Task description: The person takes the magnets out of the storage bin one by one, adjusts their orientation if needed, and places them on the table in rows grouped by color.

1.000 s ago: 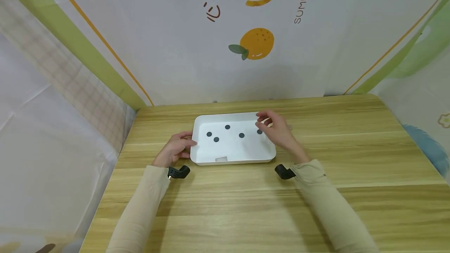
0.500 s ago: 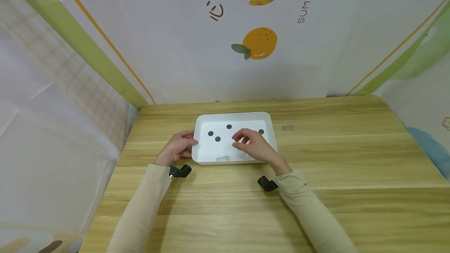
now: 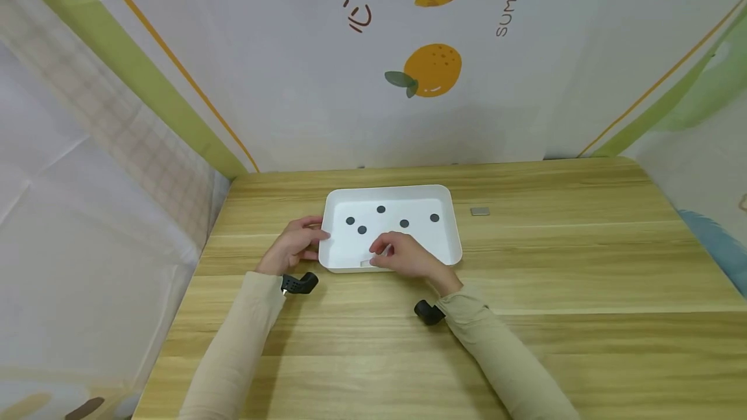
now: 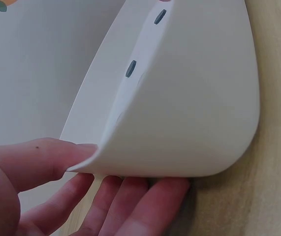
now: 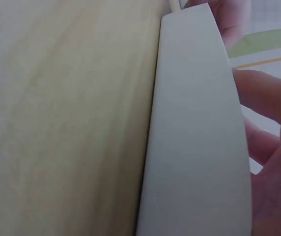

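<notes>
A shallow white tray (image 3: pixel 388 193) rests on the wooden table in the head view. Several small dark discs (image 3: pixel 404 223) are scattered over its floor. My left hand (image 3: pixel 294 245) grips the tray's left end, thumb (image 4: pixel 46 160) over the rim and fingertips against the outside. My right hand (image 3: pixel 403 255) reaches over the tray's front edge with bent fingers, thumb and forefinger apart. A pale rectangular piece (image 3: pixel 366 263) lies by the front wall at its fingertips, partly covered. Whether the fingertips touch it cannot be made out; the right wrist view shows mainly the tray's outer wall (image 5: pixel 194 123).
A small flat grey rectangle (image 3: pixel 480 211) lies on the table (image 3: pixel 583 264) to the right of the tray. A printed cloth (image 3: pixel 292 83) hangs behind the table's back edge, with more cloth at both sides.
My right hand has moved from the tray's right end, leftward and toward me, to the front wall, uncovering the grey rectangle and a disc. My left hand keeps its hold on the tray.
</notes>
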A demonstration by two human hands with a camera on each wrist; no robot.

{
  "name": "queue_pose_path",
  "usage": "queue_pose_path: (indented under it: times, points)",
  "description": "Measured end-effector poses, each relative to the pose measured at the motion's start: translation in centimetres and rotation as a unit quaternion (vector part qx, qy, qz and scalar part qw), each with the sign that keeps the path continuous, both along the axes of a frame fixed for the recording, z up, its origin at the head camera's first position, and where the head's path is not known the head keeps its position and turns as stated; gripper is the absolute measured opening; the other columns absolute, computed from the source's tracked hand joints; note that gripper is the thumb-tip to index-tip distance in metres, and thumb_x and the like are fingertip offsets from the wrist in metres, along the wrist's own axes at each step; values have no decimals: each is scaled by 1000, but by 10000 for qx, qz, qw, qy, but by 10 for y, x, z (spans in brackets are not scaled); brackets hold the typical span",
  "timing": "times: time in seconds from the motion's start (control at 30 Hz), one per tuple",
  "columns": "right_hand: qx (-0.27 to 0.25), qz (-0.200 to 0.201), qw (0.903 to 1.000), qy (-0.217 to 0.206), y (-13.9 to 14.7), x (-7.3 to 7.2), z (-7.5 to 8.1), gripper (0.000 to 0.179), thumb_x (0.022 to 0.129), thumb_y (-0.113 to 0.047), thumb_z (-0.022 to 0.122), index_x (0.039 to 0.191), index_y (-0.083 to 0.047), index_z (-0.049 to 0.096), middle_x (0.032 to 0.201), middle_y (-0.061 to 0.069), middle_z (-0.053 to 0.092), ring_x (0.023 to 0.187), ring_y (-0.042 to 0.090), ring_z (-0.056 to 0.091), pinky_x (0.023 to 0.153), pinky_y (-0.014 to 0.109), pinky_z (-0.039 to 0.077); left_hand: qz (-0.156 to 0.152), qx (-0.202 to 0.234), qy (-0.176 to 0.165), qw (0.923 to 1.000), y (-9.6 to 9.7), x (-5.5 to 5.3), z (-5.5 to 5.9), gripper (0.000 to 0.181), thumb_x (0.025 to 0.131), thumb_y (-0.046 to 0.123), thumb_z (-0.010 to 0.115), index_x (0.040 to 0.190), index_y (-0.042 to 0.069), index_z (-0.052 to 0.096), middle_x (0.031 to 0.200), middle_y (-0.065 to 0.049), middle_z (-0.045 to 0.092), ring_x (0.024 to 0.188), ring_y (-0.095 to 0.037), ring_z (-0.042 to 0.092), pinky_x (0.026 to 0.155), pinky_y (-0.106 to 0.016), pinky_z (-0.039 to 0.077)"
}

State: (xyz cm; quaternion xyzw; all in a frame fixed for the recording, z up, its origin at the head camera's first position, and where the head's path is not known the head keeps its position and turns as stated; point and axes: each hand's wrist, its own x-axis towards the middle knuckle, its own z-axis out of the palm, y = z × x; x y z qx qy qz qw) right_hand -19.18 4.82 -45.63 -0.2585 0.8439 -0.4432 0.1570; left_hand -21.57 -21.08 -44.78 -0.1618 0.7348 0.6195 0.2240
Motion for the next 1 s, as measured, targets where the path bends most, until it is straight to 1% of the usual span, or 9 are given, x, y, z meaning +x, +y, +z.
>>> queue_pose_path:
  times: [0.1,0.17,0.27,0.4,0.47,0.63,0.87,1.0]
  points:
    - [158,81,9998,-5,0,-4,1,18,86,-15,70,100,-5,67,92,6,65,79,13,54,74,23,46,4,21,10,10000,0,0,1,60,90,4,59,146,7,38,141,-18,49,80,-13,66,64,-30,60]
    - [246,134,9996,64,-1,-7,0,19,85,-13,71,100,-4,67,94,7,66,81,14,54,76,24,46,-31,18,30,10000,0,1,2,60,91,4,58,147,7,37,141,-19,49,81,-13,66,64,-30,60]
    - [460,147,9988,96,-3,-12,-2,19,82,-13,74,99,-6,69,94,6,68,84,14,54,80,24,45,-36,18,37,10000,0,1,2,60,91,5,59,147,7,37,140,-19,49,81,-14,65,64,-30,60]
    - [713,92,9973,167,-6,-14,-3,20,79,-13,78,96,-7,70,90,4,68,87,15,55,82,26,45,-39,20,57,10000,0,1,1,60,91,5,59,147,6,36,140,-19,49,80,-13,65,64,-30,60]
    - [846,57,9961,250,-9,-14,-3,20,78,-13,79,94,-8,70,89,4,67,87,15,55,82,27,46,-29,29,58,10000,1,2,1,60,91,4,59,147,6,37,140,-19,49,79,-13,65,64,-29,59]
    - [1178,-63,9923,373,-13,-15,-5,20,76,-15,81,93,-12,71,86,2,61,82,14,51,76,26,44,-26,48,67,10000,1,2,1,61,90,4,59,146,6,37,141,-20,49,78,-12,65,64,-30,60]
    - [1288,-118,9905,457,-15,-15,-6,17,75,-14,81,90,-15,74,86,1,59,80,13,50,73,25,43,-40,43,71,10000,1,2,1,62,90,4,59,147,5,36,141,-21,48,77,-11,66,65,-30,60]
    - [1311,-204,9905,349,-15,-13,-6,15,76,-14,80,90,-17,76,87,0,60,82,12,51,75,26,44,-17,29,44,10000,1,1,0,61,90,4,60,147,6,37,139,-20,50,76,-11,66,65,-30,59]
